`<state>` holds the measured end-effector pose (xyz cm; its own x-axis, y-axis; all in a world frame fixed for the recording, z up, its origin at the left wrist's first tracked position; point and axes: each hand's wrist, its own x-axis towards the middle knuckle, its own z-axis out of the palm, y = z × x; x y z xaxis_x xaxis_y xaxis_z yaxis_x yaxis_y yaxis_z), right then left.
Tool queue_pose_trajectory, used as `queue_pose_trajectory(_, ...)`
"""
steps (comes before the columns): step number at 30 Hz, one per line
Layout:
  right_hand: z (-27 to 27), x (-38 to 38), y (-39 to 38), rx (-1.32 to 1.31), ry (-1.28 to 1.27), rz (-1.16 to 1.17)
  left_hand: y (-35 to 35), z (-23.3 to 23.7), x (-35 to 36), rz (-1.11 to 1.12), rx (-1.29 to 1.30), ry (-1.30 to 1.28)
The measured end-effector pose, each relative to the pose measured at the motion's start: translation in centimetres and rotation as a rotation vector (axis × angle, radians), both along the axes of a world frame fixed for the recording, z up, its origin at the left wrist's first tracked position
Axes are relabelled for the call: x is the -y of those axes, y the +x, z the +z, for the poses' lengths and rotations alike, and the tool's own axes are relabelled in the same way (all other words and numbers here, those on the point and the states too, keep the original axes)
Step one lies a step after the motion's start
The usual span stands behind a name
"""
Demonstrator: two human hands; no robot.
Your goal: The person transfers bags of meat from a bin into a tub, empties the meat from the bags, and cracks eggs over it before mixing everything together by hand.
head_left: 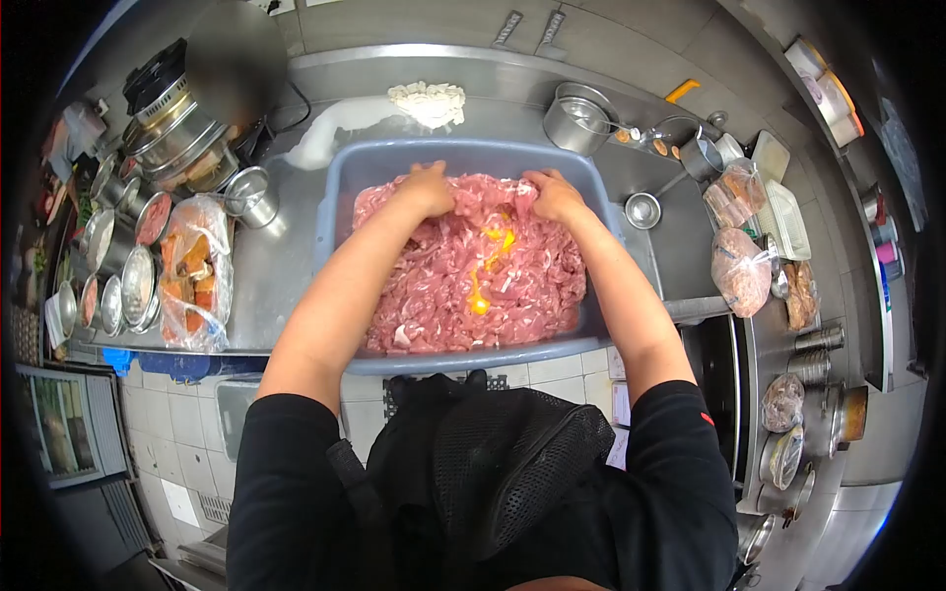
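A large grey-blue plastic tub holds a heap of sliced raw meat, pink with pale streaks. Over its middle runs a bright yellow-orange streak that looks like egg yolk. At the tub's far side, my left hand is sunk into the meat with its fingers curled round some of it. My right hand grips meat in the same way, a short distance to the right. Some fingertips of both hands are hidden in the slices.
Behind the tub lies a white clump beside spilled white powder or liquid. A steel pot and a ladle are at right. A bagged orange-brown food and several metal bowls line the left. Bagged meat sits far right.
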<state>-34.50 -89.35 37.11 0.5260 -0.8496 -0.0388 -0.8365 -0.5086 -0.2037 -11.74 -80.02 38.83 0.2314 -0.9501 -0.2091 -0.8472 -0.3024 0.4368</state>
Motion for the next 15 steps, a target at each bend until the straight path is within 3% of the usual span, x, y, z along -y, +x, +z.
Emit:
queue_pose_trajectory(1,-1.5,1.0,-0.9,-0.008,-0.089,-0.121,0.4,-0.7,0.6,-0.003,0.004,-0.001)
queue_pose_trajectory(2,-5.0,4.3,-2.1,0.049,0.203,-0.111,0.9,-2.4,1.4,-0.019,0.019,0.076)
queue_pose_trajectory(3,-5.8,4.0,-2.0,0.053,0.208,-0.109,1.2,-4.1,2.1,-0.032,0.031,0.155)
queue_pose_trajectory(5,-7.3,2.8,-0.3,0.433,0.406,-0.21,0.5,-5.4,2.3,-0.033,-0.026,0.097)
queue_pose_trajectory(7,-9.8,2.6,2.3,0.711,0.819,-0.079,-1.1,-6.3,2.6,0.107,-0.259,0.017)
queue_pose_trajectory(8,-8.1,0.4,3.7,0.799,0.903,-0.179,-0.4,-9.8,4.5,0.152,-0.386,-0.021)
queue_pose_trajectory(9,-5.7,-2.1,5.0,0.892,0.977,-0.28,-0.2,-9.9,4.1,0.14,-0.387,-0.022)
queue_pose_trajectory(11,-5.1,-3.6,6.1,0.968,1.083,-0.405,-0.3,-9.3,2.7,0.156,-0.672,-0.12)
queue_pose_trajectory(13,-5.6,-4.0,7.0,1.094,1.154,-0.158,1.1,-7.6,2.2,0.14,-0.676,0.096)
queue_pose_trajectory(15,-5.5,-4.7,7.3,1.051,0.871,-0.022,-0.1,-4.6,-0.2,0.205,-0.723,-0.1)
